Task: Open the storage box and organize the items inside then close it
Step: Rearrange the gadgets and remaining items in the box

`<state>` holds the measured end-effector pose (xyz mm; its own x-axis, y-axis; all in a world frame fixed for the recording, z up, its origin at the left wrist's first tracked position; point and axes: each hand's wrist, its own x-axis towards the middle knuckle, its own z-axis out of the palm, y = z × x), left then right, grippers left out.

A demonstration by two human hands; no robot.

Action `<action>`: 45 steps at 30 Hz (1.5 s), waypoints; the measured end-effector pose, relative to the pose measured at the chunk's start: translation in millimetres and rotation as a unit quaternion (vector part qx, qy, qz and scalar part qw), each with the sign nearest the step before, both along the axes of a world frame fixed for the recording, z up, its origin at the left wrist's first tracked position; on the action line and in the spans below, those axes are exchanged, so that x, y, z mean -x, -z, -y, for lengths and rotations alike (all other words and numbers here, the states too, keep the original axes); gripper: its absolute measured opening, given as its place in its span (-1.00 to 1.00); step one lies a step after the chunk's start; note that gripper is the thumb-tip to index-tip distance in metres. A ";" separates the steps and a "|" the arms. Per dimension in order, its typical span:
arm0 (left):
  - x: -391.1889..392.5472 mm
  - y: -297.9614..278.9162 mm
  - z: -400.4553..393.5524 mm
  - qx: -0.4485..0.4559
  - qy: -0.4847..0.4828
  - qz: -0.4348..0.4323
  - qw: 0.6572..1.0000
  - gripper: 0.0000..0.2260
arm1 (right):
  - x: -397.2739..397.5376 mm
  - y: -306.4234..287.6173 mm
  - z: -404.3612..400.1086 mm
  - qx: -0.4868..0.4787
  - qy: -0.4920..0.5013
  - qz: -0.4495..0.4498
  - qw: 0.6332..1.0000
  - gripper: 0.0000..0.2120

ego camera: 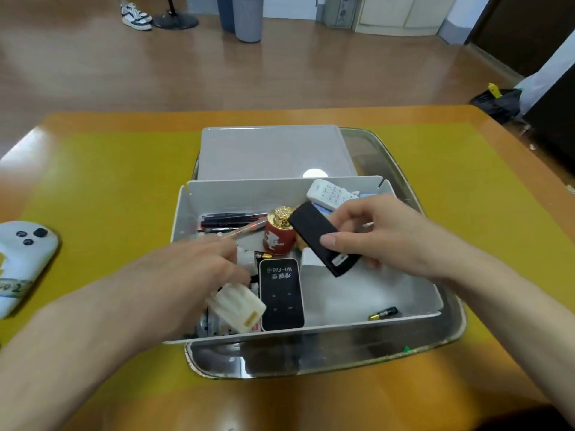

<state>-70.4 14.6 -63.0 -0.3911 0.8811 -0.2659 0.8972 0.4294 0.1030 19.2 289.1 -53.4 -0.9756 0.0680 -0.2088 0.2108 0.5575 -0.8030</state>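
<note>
Storage box (186,213) open on the surface; right hand (382,234) pinches a black flat device (320,237) above the box's right half — long axis slanting far-left to near-right — while the left hand (193,265), blurred, reaches in, grip indeterminate.

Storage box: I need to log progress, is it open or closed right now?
Open. The storage box shows its contents, and its lid lies behind it.

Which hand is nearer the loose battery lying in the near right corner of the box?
Right. The right hand, holding a black flat device, is above and behind the battery. The left hand is on the box's far side, gripping a cream-coloured item.
</note>
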 end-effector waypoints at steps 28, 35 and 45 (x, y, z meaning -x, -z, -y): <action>-33.7 30.1 -59.1 -0.165 0.039 -0.015 0.985 -0.67 | -37.5 11.4 -12.8 -0.358 -0.204 0.211 0.886 -0.83; -28.1 38.6 -76.6 -0.227 -0.013 -0.025 0.973 -0.71 | -26.7 24.7 -2.5 -0.417 -0.214 0.269 0.841 -0.71; -26.2 62.6 -103.8 -0.215 -0.061 -0.040 0.974 -0.71 | -32.5 1.4 -16.5 -0.320 -0.223 0.240 0.889 -0.90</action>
<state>-44.1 118.4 -125.6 -0.5042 0.8501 0.1523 0.8548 0.4660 0.2286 51.6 305.6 -54.8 -0.7443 -0.0485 -0.6661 0.0861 0.9821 -0.1677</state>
